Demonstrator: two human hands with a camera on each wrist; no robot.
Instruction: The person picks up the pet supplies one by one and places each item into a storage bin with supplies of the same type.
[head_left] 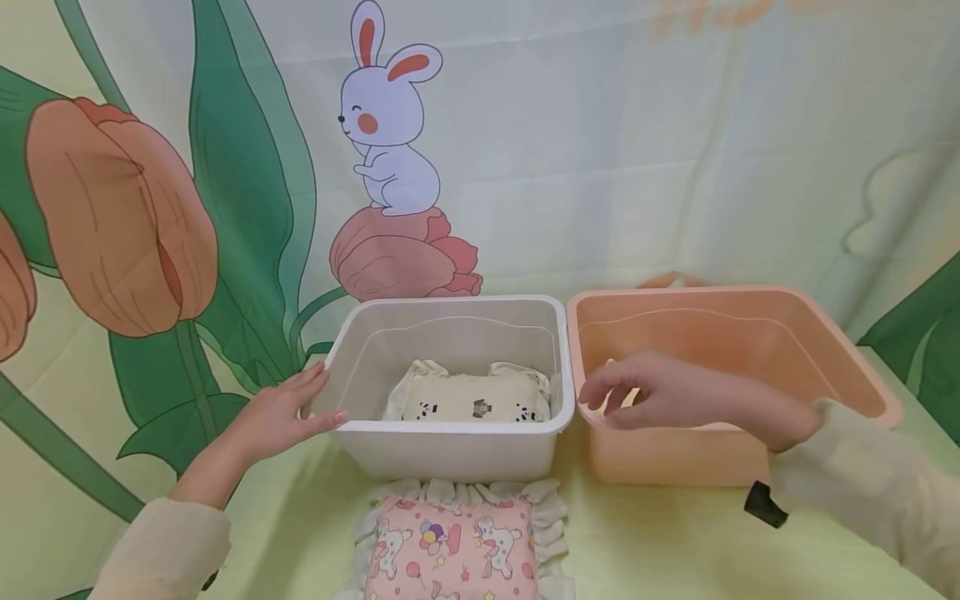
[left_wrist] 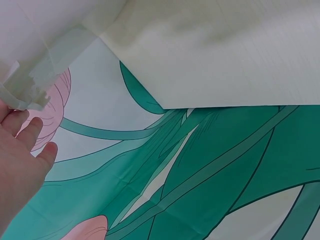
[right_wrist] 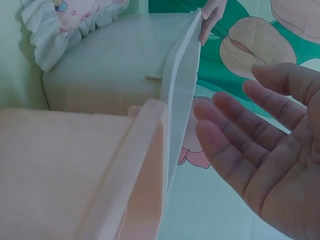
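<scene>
My left hand (head_left: pixel 281 417) rests at the left rim of a white plastic bin (head_left: pixel 450 450), its fingers fairly straight. In the left wrist view, the left fingertips (left_wrist: pixel 31 131) lie right at the bin's edge. Inside the white bin is a cream ruffled pillow (head_left: pixel 468 396) with small animal faces on it. My right hand (head_left: pixel 660 387) hovers over the left front corner of a peach plastic bin (head_left: pixel 675 458), fingers loosely bent. The right wrist view shows its palm (right_wrist: pixel 285 175) with nothing in it. A bit of pale yellow shows behind the fingers.
In front of the white bin, a pink ruffled pillow (head_left: pixel 453 546) with cartoon prints lies on the pale green tabletop (head_left: pixel 645 542). Both bins stand side by side. Behind them hangs a cloth backdrop (head_left: pixel 600 150) printed with tulips and a rabbit.
</scene>
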